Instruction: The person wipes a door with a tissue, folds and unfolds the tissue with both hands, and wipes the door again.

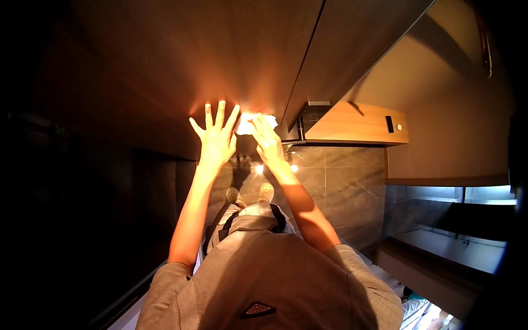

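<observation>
My left hand point(217, 142) lies against a dark brown door panel point(165, 60), fingers stretched and spread, with nothing under them that I can see. Beside it, my right hand point(267, 142) presses a crumpled white cloth point(245, 125) to the same panel. Whether it is cloth or paper I cannot tell. The cloth shows on both sides of the fingers, near the panel's right edge. A black door handle point(301, 131) sits just right of my right hand.
A wooden shelf point(352, 124) at the right carries a black phone point(389, 124) and a small white object point(399, 127). My feet stand on dark tiled floor point(341, 170). Lower right is a dark cabinet or counter point(440, 264). The left side is too dark to make out.
</observation>
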Demonstrator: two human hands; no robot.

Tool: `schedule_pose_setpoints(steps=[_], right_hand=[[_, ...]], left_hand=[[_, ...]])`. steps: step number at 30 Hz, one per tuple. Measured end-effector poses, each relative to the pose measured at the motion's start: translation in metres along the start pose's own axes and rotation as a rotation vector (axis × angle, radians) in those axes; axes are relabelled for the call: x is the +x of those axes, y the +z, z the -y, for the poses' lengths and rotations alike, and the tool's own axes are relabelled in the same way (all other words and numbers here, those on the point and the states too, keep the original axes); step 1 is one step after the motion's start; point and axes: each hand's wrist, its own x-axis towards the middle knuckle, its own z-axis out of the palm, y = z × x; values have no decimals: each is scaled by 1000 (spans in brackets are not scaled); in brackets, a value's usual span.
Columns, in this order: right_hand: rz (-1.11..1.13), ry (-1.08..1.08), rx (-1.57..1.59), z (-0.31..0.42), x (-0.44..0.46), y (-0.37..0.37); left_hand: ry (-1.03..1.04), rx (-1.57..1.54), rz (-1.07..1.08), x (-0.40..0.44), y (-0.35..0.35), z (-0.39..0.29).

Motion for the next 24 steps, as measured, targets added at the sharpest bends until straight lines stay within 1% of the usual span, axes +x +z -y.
schedule_pose_setpoints(steps=[2, 3, 4, 6, 8, 11, 15, 18, 19, 21, 22, 23, 24], right_hand=[[-95, 54, -2, 5, 0, -3], [-193, 78, -3, 14, 8, -11], [-292, 98, -4, 22, 15, -18], [-404, 87, -122, 25, 21, -22], [-401, 84, -86, 14, 20, -12], [-320, 98, -130, 8, 20, 4], [-217, 85, -70, 13, 17, 10], [-246, 104, -78, 18, 18, 10], [-303, 140, -63, 23, 21, 8], [-392, 130, -100, 31, 35, -2], [-444, 125, -99, 36, 43, -5], [-456, 136, -95, 37, 46, -3], [-410, 168, -90, 37, 42, 0]], left_hand=[[17, 41, -6, 1, 1, 3], [4, 11, 61, 2, -4, 4], [8, -26, 48, 1, -4, 4], [19, -100, 17, 2, -4, 6], [61, -98, -43, 2, 7, 9], [86, -129, -63, 2, 13, 12], [123, -160, -108, 5, 16, 15], [129, -203, -85, 3, 12, 15], [125, -220, -58, 3, 9, 16], [115, -245, -24, 2, 5, 17], [126, -195, 32, 2, 3, 18], [120, -205, 35, 0, -1, 18], [120, -217, 33, 1, -2, 17]])
